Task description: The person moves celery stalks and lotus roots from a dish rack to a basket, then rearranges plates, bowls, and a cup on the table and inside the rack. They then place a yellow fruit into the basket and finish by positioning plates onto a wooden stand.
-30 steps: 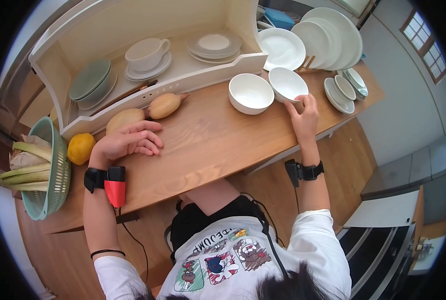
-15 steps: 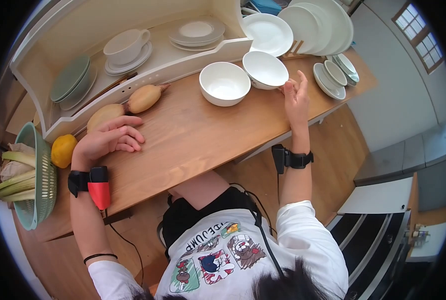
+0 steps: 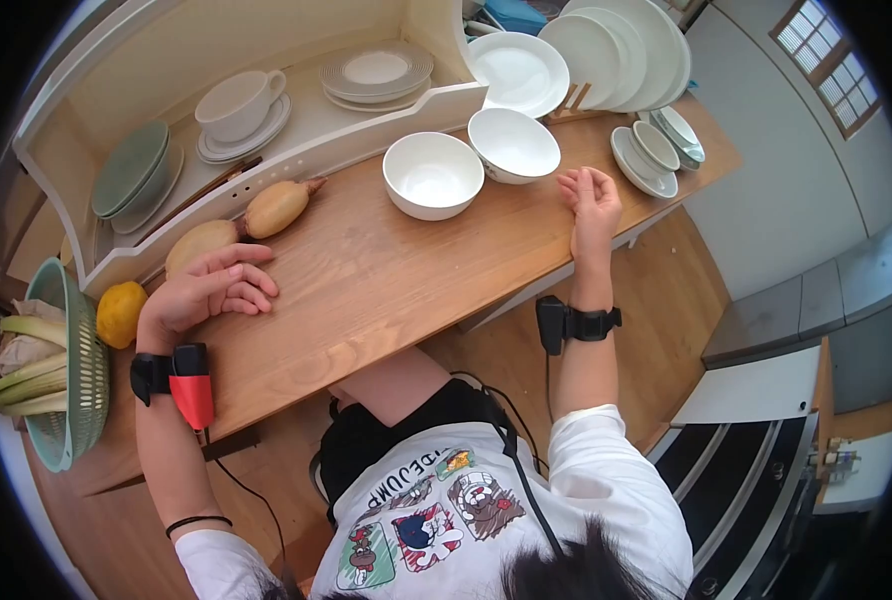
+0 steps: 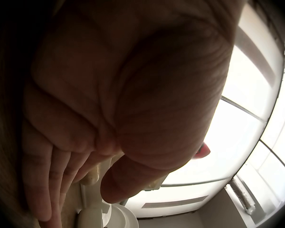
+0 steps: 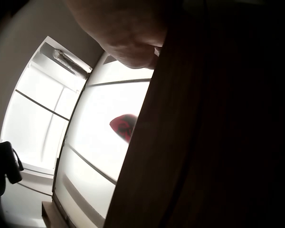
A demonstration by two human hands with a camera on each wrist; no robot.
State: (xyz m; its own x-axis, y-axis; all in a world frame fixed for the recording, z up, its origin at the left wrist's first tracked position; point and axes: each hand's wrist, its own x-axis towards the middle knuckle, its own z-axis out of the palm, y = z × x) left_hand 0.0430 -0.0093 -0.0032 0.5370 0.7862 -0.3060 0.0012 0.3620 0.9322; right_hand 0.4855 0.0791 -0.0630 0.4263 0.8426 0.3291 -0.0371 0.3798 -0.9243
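Two white bowls stand side by side at the table's middle back, a deep plain bowl (image 3: 433,190) and a second bowl (image 3: 514,148) just right of it. My right hand (image 3: 594,212) rests by the table's front edge, fingers loosely bent, a short gap from the second bowl; nothing is in it. My left hand (image 3: 211,290) lies on the table at the left, holding nothing, its fingers relaxed. Just behind it are the tan, jointed lotus root (image 3: 278,208) and a yellow round fruit (image 3: 122,314). In the left wrist view the palm (image 4: 109,95) fills most of the frame.
A white shelf (image 3: 296,165) at the back holds a cup (image 3: 236,105), green dishes (image 3: 131,170) and plates (image 3: 376,70). Large plates (image 3: 586,55) stand in a rack at back right, with small dishes (image 3: 651,155) nearby. A green basket (image 3: 88,370) of vegetables sits far left.
My right hand has let go of the second bowl's rim and drawn back toward the table's front edge. The left hand stays in place; the head view has shifted.
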